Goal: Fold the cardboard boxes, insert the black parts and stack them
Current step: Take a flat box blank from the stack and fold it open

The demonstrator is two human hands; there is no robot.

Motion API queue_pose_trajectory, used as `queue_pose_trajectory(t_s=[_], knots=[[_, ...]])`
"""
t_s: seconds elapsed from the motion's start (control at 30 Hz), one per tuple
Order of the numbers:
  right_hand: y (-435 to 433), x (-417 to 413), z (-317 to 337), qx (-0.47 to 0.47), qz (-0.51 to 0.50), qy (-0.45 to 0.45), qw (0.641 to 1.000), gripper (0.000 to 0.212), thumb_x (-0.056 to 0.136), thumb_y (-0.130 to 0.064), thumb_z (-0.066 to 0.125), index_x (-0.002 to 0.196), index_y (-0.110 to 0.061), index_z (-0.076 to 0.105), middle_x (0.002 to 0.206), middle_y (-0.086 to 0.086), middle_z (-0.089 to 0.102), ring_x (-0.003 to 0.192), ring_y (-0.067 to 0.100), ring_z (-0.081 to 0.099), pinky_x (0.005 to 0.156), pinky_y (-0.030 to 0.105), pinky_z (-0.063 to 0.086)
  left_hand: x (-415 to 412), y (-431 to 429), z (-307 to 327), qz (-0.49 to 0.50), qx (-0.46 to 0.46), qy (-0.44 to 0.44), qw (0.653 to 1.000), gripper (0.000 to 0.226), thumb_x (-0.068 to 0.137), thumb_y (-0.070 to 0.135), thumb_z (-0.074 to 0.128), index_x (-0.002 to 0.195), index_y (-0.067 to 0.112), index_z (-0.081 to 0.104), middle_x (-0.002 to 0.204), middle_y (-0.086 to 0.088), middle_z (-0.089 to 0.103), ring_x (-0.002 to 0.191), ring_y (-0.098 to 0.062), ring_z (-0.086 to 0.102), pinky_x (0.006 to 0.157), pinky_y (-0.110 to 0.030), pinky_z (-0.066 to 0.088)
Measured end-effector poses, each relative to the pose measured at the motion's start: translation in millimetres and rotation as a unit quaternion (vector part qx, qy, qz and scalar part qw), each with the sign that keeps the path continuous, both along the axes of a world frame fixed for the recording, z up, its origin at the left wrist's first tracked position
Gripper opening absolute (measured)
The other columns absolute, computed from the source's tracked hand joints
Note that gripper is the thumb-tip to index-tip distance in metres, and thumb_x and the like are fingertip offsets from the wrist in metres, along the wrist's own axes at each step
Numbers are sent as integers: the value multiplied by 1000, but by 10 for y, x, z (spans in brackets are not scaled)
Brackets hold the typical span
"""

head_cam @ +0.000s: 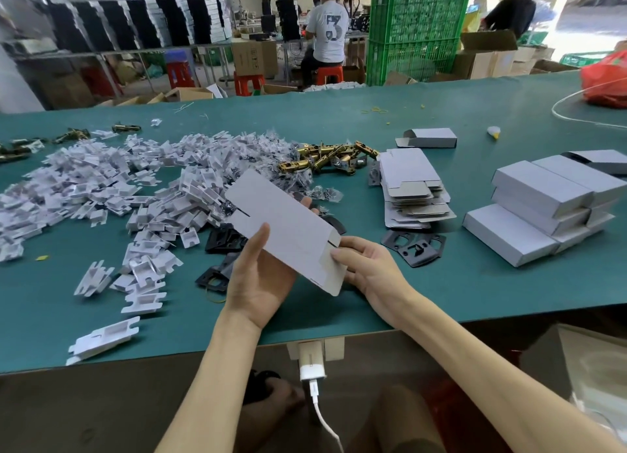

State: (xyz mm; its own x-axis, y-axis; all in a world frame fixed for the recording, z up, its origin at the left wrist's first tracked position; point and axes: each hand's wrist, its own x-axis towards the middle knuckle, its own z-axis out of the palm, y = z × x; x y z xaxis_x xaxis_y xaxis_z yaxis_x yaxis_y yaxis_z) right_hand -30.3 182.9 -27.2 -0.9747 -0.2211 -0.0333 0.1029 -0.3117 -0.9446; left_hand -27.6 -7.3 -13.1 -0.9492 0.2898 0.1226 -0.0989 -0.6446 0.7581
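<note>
Both forearms reach over the table edge to a flattened white cardboard box, held tilted above the green table mat. Palm up, the left hand grips it from below, thumb pressed on its top face and fingertips curling over the far edge. Meeting it from the other side, the right hand pinches the near end flap. Black plates lie just beyond the right fingers, with a stack of flat box blanks behind them and folded boxes stacked farther right. Left of the left fingers spreads a heap of white inserts; brass latches lie beyond.
</note>
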Motion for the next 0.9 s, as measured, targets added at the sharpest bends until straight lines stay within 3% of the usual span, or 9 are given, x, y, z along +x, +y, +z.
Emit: queue_pose_trajectory(t_s=[0.1, 0.2, 0.5, 0.63, 0.77, 0.9], knots=[[18, 2, 13, -14, 6, -10, 1000, 33, 96, -1, 60, 127, 8, 59, 111, 14, 73, 90, 16, 69, 73, 23, 56, 12, 24, 15, -15, -39, 30, 999, 97, 88, 35, 80, 163, 8, 24, 166, -14, 34, 155, -34, 29, 127, -55, 19], [28, 12, 17, -17, 17, -11, 1000, 35, 94, -1, 62, 127, 10, 57, 104, 8, 72, 87, 14, 68, 74, 22, 54, 8, 43, 19, -32, -67, 59, 995, 94, 88, 32, 81, 160, 4, 26, 159, -16, 35, 153, -36, 27, 128, -57, 14], [43, 35, 39, -42, 36, -12, 998, 34, 91, -4, 66, 124, 3, 61, 105, 11, 73, 87, 15, 70, 73, 23, 55, 49, 43, 52, -74, -100, 93, 988, 95, 85, 50, 81, 157, 14, 30, 151, -12, 42, 151, -37, 29, 127, -62, 14], [26, 49, 56, -51, 33, -3, 998, 41, 84, -13, 72, 121, 3, 61, 103, 11, 74, 87, 15, 72, 74, 23, 56, 50, 45, 59, -70, -79, 70, 992, 99, 82, 55, 80, 157, 12, 32, 154, -14, 36, 156, -41, 20, 127, -63, 11], [4, 62, 47, -37, 30, 7, 999, 40, 78, -21, 76, 110, -2, 65, 98, 10, 76, 81, 17, 73, 68, 24, 57, 34, 48, 2, -43, -92, 60, 993, 115, 76, 63, 80, 161, 6, 27, 156, -14, 42, 154, -36, 30, 126, -57, 23], [-4, 64, 30, -13, 20, 21, 999, 46, 78, -23, 76, 116, 0, 64, 91, 8, 76, 75, 15, 71, 67, 23, 56, 28, 77, 0, 17, -94, 8, 995, 129, 47, 72, 90, 148, 4, 48, 144, -14, 60, 139, -31, 54, 111, -45, 50]])
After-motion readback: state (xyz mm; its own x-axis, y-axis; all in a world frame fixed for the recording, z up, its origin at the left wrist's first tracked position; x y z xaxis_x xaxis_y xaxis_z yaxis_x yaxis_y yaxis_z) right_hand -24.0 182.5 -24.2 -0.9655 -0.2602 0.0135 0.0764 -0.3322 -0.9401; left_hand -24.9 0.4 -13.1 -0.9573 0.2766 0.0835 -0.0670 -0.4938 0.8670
